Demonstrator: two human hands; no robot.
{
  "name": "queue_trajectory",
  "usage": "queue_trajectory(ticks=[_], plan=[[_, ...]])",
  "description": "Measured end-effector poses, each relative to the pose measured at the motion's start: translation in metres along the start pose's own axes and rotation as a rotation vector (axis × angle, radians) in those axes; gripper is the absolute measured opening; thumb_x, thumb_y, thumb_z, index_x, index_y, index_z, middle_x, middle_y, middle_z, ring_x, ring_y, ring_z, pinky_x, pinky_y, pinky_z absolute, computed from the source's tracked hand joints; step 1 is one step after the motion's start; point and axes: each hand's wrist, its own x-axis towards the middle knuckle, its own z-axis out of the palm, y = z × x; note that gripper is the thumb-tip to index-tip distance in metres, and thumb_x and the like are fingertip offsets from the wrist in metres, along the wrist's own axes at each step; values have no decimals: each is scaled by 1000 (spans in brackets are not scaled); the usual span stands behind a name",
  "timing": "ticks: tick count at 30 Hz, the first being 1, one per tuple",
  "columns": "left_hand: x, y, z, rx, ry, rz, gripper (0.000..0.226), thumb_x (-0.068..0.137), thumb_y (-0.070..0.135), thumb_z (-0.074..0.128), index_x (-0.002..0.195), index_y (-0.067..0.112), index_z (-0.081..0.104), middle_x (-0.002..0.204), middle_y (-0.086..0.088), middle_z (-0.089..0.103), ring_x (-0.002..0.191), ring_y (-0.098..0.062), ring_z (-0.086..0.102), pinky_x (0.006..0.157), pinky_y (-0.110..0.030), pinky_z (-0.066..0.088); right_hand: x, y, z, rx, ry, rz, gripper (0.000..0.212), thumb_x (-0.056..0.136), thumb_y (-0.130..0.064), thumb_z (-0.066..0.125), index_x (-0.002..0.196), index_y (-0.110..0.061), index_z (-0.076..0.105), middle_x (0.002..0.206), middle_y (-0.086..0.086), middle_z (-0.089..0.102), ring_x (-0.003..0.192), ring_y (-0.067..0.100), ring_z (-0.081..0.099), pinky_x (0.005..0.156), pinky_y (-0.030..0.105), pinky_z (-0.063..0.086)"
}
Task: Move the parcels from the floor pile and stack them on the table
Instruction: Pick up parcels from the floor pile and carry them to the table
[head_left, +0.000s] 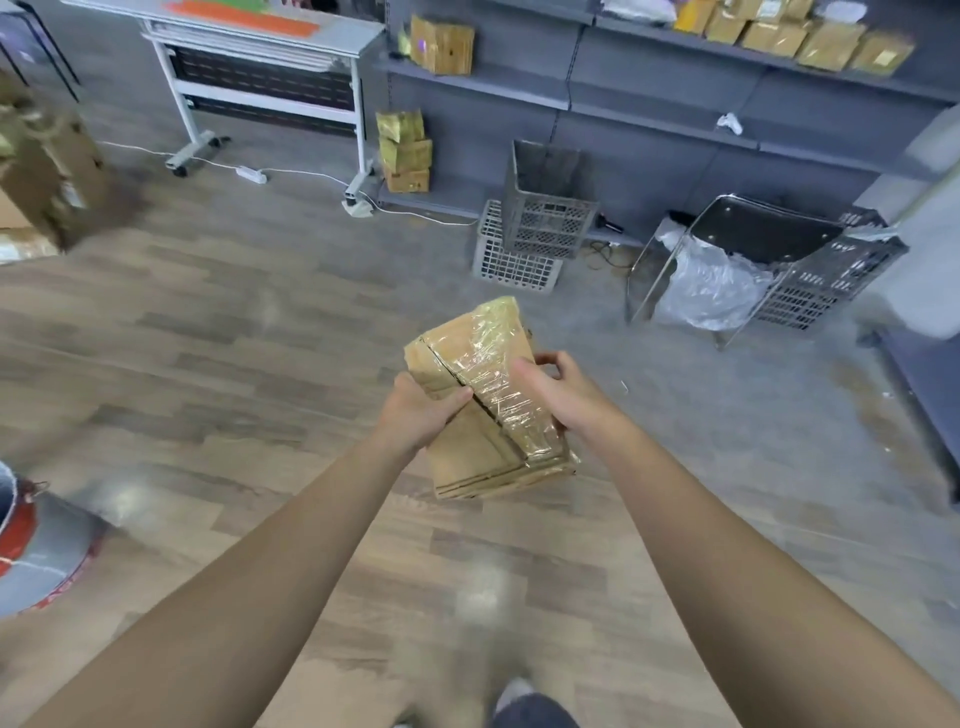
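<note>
Both our left hand (415, 410) and right hand (558, 387) grip the taped parcel (483, 447), fingers (545, 361) curled round it; crates (540, 228), shelves (675, 109) and the worktop (311, 39) stand well ahead.

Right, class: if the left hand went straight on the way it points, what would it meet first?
The parcel that the left hand grips; past that, probably the grey crates by the shelving, though depth is unclear.

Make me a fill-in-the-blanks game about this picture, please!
The left hand and the ____ grip the taped cardboard parcel.
The two stacked plastic crates are coloured ____.
The white power strip lies on the ____.
Answers: right hand; grey; floor.
</note>
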Motion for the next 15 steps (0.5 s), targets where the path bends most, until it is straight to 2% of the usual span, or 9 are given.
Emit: queue_trajectory(ticks=[3,5,8,9,12,15], plan=[[51,23,3,58,19,-4,64,66,47,81,115,12,58,106,-2,68,99,-22,64,82,-43,57,54,-18,-12,-22,-32,-4,52,74,-69,54,115,-37,48,108,-7,60,81,16,56,66,31,41],[88,40,6,88,25,-3,63,63,50,79,112,15,62,103,-1,70,96,-21,66,80,-43,57,93,-32,-22,-52,-75,-14,53,76,-70,52,118,-38,46,106,-7,59,77,16,55,67,32,41],[142,69,10,115,60,-3,81,44,65,71,111,19,63,101,1,71,93,-20,68,76,-43,59,156,-55,-39,-56,-124,-59,54,77,-70,50,120,-38,45,107,-7,60,77,13,56,70,32,43],[157,84,11,123,75,5,81,45,64,71,112,18,63,102,0,70,92,-20,67,74,-41,59,177,-63,-45,-48,-140,-68,56,75,-72,51,120,-38,45,107,-6,60,77,12,56,71,32,43],[197,127,13,138,118,-24,59,66,48,77,111,12,63,99,-5,69,85,-20,67,65,-34,58,234,-92,-62,-58,-195,-100,63,73,-75,51,123,-36,45,109,-5,59,79,11,55,73,33,44],[236,160,14,140,195,-20,85,46,62,70,113,10,60,98,-3,68,85,-18,67,70,-36,59,286,-119,-75,-44,-226,-145,59,81,-71,50,126,-32,45,114,-6,55,89,8,56,86,36,44]])
